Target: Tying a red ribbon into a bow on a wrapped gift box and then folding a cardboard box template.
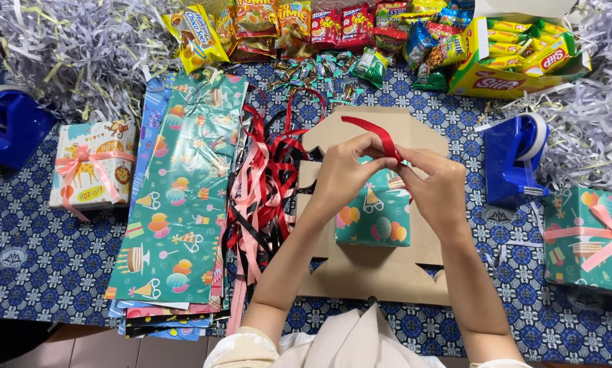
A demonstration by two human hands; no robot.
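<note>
A small box wrapped in teal party-print paper rests on a flat piece of brown cardboard in the middle of the table. Above it, my left hand and my right hand meet, both pinching a red ribbon. The ribbon loops up from my fingers towards the left. My fingers hide where the ribbon crosses the top of the box.
A pile of red, pink and black ribbons lies left of the cardboard, beside stacked wrapping sheets. Wrapped gifts with pink bows sit far left and far right. Blue tape dispensers, snack packets, a yellow carton and shredded paper line the back.
</note>
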